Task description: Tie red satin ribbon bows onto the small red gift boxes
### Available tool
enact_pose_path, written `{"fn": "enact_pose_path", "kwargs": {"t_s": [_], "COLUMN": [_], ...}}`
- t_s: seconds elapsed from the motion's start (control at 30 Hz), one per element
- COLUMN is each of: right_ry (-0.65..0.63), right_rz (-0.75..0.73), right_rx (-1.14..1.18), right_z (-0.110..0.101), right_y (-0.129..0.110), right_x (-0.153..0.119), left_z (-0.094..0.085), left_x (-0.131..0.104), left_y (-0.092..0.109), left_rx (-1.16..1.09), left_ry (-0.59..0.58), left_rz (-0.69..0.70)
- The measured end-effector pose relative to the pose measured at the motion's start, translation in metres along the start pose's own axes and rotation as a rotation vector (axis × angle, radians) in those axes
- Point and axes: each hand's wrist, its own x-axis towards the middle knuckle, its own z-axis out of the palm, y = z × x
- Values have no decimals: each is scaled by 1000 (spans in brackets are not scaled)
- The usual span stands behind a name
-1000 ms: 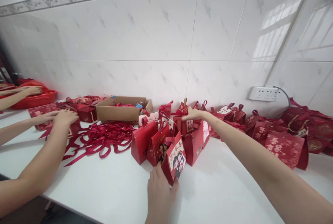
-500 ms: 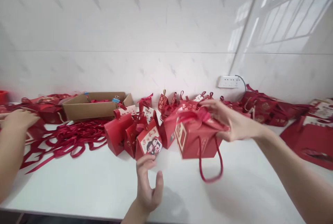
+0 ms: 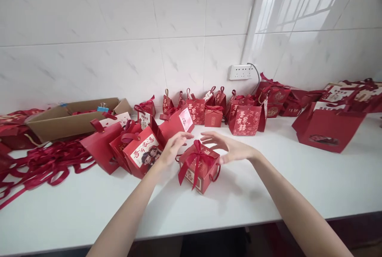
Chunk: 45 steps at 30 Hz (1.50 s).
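Observation:
A small red gift box (image 3: pixel 205 173) with a ribbon bow (image 3: pixel 198 157) on its lid and a rope handle at its side rests on the white table (image 3: pixel 244 205). My left hand (image 3: pixel 175 146) hovers at the box's back left corner, fingers apart and holding nothing. At its right, my right hand (image 3: pixel 228 145) is spread, the thumb close to the box's edge; whether it touches is hard to tell. Just left of my left hand stands a red box printed with a cartoon couple (image 3: pixel 146 151), partly behind my forearm.
A pile of dark red ribbons (image 3: pixel 56 161) lies at the left, before an open cardboard box (image 3: pixel 59 123) with a blue binder clip (image 3: pixel 103 109). Several red gift boxes (image 3: pixel 246 119) line the wall. A large red bag (image 3: pixel 331 129) stands at the right, below a power strip (image 3: pixel 240 72).
The red gift box has been set down on the table and released by my right hand. My left hand has moved up beside it. The view has shifted right; another person's arm at left is gone.

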Motion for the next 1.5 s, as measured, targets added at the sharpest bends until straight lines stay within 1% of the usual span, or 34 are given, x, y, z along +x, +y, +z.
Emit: {"fn": "enact_pose_path", "kwargs": {"t_s": [0.03, 0.07, 0.1, 0.17, 0.2, 0.27, 0.33, 0.37, 0.4, 0.53, 0.6, 0.67, 0.73, 0.87, 1.0, 1.07, 1.13, 1.2, 1.23, 1.27, 1.3, 1.33, 1.4, 1.43, 1.47, 1.5], "right_ry": [-30, -32, -14, 57, 104, 239, 390, 444, 470, 423, 453, 486, 481, 458, 509, 544, 550, 473, 398, 307, 206, 113, -3, -21, -18, -4], "right_rz": [12, 31, 55, 103, 121, 147, 171, 179, 180, 135, 138, 165, 195, 229, 283, 305, 325, 380, 425, 476, 525, 568, 626, 635, 629, 612], "right_rx": [-26, -49, -63, -75, -84, -133, -208, -233, -241, -167, -138, -74, 48, 293, 449, 399, 237, 48, -20, -60, -75, -71, -50, -41, -31, -18], "right_z": [4, 7, 10, 12, 12, 12, 13, 16, 19, 38, 48, 55, 58, 58, 56, 51, 45, 40, 38, 38, 40, 42, 49, 52, 54, 56], "right_y": [2, 6, 11, 20, 23, 26, 23, 19, 15, -1, -4, -5, -5, -4, 2, 2, -2, -10, -15, -20, -25, -28, -33, -33, -33, -33], "right_x": [0, 0, -1, -2, -3, -4, -4, -4, -3, 0, 2, 4, 4, 5, 6, 5, 0, -9, -14, -18, -23, -26, -30, -30, -30, -29], "left_z": [2, 4, 6, 6, 5, 2, -2, -3, -3, 2, 5, 5, 3, -2, -3, -1, 1, 2, 2, 1, -1, -3, -8, -11, -13, -15], "left_x": [3, 5, 4, 0, -2, -5, -7, -8, -8, -13, -16, -19, -22, -25, -25, -24, -24, -24, -25, -26, -28, -30, -34, -36, -37, -38], "left_y": [-4, -8, -12, -16, -17, -15, -11, -9, -6, 6, 12, 17, 21, 28, 28, 25, 23, 26, 29, 33, 37, 42, 50, 52, 53, 54], "left_rx": [-52, -94, -120, -115, -89, -23, 27, 49, 75, 285, 422, 516, 567, 599, 509, 436, 365, 364, 382, 402, 413, 408, 375, 366, 362, 363], "left_ry": [-56, -93, -110, -94, -75, -44, -27, -21, -12, 91, 159, 188, 154, 45, -19, -49, -26, 79, 126, 135, 85, -29, -332, -454, -533, -573], "left_rz": [-26, -46, -52, -33, -22, -14, -32, -36, -29, 13, 37, 38, -8, -124, -135, -111, -97, -99, -116, -155, -226, -328, -562, -652, -708, -732]}}
